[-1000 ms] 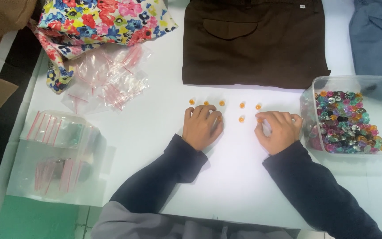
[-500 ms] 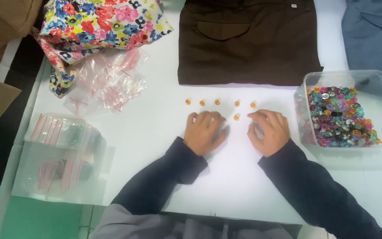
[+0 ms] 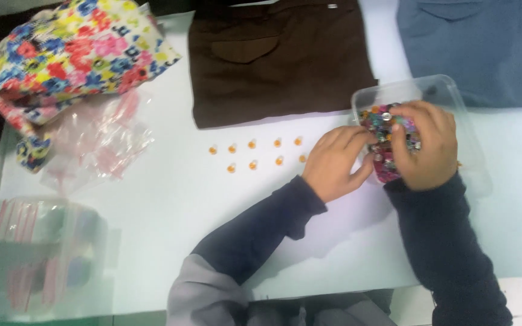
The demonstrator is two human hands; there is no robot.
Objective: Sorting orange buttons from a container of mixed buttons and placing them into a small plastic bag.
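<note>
Both hands, left (image 3: pixel 333 163) & right (image 3: pixel 424 148), digging w/ curled fingers in clear plastic tub (image 3: pixel 448 90) of mixed coloured beads (image 3: pixel 382 124), grip can't tell; prob best picking singly, keeping orange-bead rows (image 3: pixel 255 154) undisturbed.

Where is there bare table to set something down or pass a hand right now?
Bare table lies below the orange beads, between the clear bags and the left hand. Another patch sits right of the bead tub, under the blue garment. It is crowded at the tub, where the right hand and left hand meet, and along the far edge by the brown garment.
</note>
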